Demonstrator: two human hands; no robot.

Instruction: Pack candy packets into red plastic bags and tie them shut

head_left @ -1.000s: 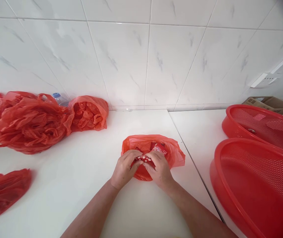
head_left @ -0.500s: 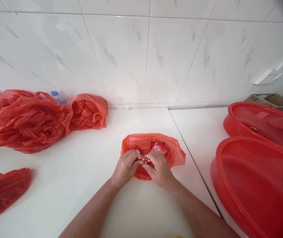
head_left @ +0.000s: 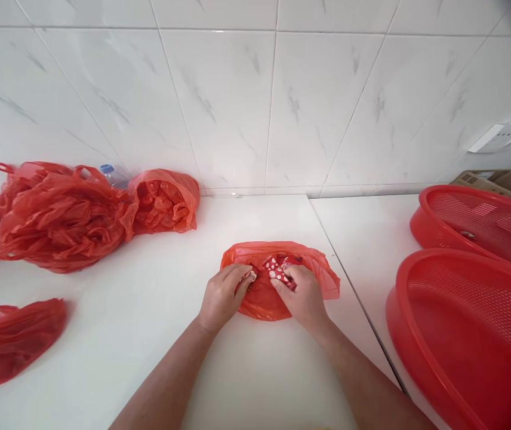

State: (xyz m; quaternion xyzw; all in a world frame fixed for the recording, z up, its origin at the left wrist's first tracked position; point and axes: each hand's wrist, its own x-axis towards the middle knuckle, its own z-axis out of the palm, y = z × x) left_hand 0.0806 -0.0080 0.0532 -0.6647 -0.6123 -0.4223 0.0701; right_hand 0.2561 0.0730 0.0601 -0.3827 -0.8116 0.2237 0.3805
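An opened red plastic bag (head_left: pixel 264 309) lies on the white tabletop in front of me, its mouth spread wide. Over its right half, my right hand (head_left: pixel 304 297) pinches a small red packet with white dots (head_left: pixel 274 267) between thumb and fingers. My left hand (head_left: pixel 223 297), over the bag's left side, is closed on a small red and white packet (head_left: pixel 249 276), mostly covered by the fingers. Behind my right fingers, part of another red packet (head_left: pixel 292 260) shows inside the bag. What the packets contain cannot be seen.
To the left are a big heap of red plastic bags (head_left: pixel 62 215), a stuffed red bag (head_left: pixel 166 200), a blue-capped bottle (head_left: pixel 113 175) and a tied bag (head_left: pixel 18 343). Two red perforated baskets (head_left: pixel 410 298) stand at right, with a cardboard box (head_left: pixel 501 182) behind. A tiled wall (head_left: pixel 233 107) closes the back.
My hands have moved apart from the dotted packet they were pinching together. The dotted packet is now in my right hand alone; my left grips a separate packet. The view has shifted slightly.
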